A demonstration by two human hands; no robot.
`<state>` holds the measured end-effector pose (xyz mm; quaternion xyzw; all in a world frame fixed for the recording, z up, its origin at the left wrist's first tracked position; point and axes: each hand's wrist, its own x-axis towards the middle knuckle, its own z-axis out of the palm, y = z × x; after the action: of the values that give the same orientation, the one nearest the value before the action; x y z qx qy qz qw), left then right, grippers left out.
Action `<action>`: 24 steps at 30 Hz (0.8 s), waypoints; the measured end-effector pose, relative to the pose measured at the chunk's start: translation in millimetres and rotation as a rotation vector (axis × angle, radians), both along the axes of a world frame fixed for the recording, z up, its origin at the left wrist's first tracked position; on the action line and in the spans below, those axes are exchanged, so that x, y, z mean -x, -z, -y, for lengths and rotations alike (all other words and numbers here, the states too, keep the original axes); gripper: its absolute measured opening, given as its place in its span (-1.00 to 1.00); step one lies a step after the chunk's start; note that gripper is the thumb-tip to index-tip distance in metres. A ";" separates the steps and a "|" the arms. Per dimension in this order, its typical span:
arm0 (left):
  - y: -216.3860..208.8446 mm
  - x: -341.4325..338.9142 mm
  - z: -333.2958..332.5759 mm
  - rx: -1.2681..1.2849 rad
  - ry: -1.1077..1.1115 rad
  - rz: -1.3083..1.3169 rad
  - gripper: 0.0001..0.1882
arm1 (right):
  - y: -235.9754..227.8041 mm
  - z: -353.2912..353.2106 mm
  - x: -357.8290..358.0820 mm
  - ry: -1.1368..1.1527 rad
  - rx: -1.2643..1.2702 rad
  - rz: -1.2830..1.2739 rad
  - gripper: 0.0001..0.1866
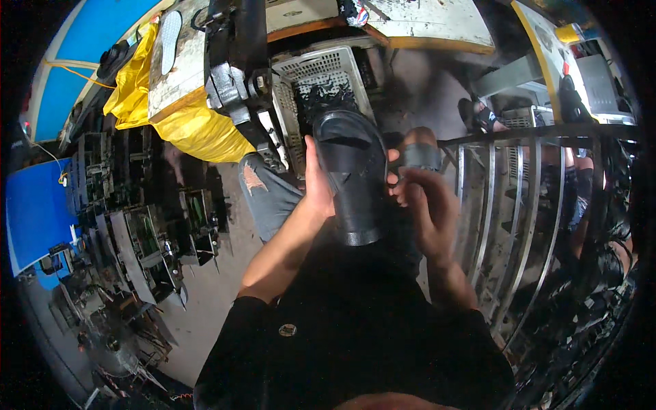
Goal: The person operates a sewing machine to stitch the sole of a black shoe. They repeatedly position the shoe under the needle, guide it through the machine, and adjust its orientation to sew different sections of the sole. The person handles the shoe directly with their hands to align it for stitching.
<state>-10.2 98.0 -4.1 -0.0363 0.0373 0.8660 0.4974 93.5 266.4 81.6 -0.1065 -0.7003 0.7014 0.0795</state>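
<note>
A black slide sandal [355, 184] is held in front of me, its open strap end pointing away and its heel toward my body. My left hand [319, 181] grips it along the left side, the thumb upright against the edge. Fingertips that seem to be from the same hand show at the sandal's right edge. Close by that edge is my right hand [434, 212], its fingers curled inward. Whatever lies between those fingers is too small or hidden to make out.
Beyond the sandal stands a white plastic crate [279, 102] with black scraps. A dark metal machine [236, 75] rises left of it, beside yellow sheeting [205, 130]. A pale insole [171, 41] lies on the worktable. A metal rack [523, 225] stands close on my right; metal tooling is at left.
</note>
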 end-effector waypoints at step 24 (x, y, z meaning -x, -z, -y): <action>-44.7 6.5 91.1 1.033 -0.474 -0.991 -0.50 | 37.2 39.4 71.2 -0.401 -0.407 -0.278 -0.57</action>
<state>-16.7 6.9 40.6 0.1218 0.6494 0.7370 0.1424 22.3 227.0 44.3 0.1486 -0.8157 0.5565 0.0544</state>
